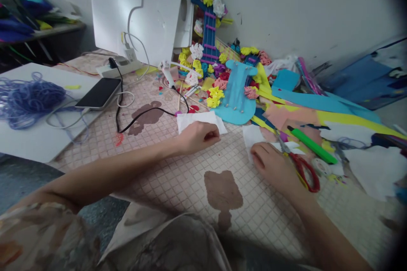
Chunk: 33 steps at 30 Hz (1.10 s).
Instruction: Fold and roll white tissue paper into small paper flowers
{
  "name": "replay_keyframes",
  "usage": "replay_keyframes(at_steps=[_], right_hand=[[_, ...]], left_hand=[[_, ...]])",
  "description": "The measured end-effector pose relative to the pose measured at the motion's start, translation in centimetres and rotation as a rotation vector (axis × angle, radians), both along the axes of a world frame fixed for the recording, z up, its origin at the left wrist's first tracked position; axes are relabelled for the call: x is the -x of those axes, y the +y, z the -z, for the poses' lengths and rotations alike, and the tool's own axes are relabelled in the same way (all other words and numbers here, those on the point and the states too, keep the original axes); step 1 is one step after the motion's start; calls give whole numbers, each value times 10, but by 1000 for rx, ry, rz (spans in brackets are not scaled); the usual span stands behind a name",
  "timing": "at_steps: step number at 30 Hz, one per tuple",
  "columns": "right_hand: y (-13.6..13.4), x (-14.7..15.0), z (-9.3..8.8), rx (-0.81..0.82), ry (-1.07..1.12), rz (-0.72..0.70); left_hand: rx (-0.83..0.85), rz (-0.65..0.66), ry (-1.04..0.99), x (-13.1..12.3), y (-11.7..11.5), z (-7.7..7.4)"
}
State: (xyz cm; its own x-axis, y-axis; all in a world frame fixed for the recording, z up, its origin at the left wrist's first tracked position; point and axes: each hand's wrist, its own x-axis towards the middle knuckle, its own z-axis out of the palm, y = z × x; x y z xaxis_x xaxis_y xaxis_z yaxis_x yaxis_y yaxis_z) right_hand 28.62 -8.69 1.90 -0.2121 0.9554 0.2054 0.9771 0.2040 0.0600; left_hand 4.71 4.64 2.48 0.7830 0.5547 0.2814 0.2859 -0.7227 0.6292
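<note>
My left hand (199,137) is closed, its fingers curled in beside a sheet of white paper (199,119) on the table; whatever it may hold is hidden. Across from it, my right hand (275,165) bends its fingers over the edge of a smaller white paper piece (252,135). Red-handled scissors (305,171) lie partly behind that hand, next to a green utility knife (313,145). Beyond both hands is a light blue guitar-shaped cutout (237,93) with strings stretched down it.
A glue gun (167,74) with a black cable stands behind my left hand. Crumpled paper flowers and a dark blue guitar neck (209,36) lean at the back. A phone (98,93) and purple yarn (30,97) lie left. Paper scraps (346,131) cover the right side.
</note>
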Motion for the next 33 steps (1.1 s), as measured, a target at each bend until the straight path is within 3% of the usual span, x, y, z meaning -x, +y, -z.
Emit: replay_keyframes(at_steps=[6, 9, 14, 21, 25, 33], right_hand=[[9, 5, -14, 50, 221, -15], [2, -8, -19, 138, 66, -81], [-12, -15, -16, 149, -174, -127], [-6, -15, -4, 53, -234, -121], [1, -9, -6, 3, -48, -115], [17, 60, -22, 107, 480, -298]], left_hand=[[-81, 72, -40, -1, -6, 5], [-121, 118, -71, -2, -6, 9], [-155, 125, -107, -3, -4, 13], [-185, 127, -151, -2, -2, 15], [-149, 109, -121, -1, -3, 16], [-267, 233, -188, -2, -11, 20]])
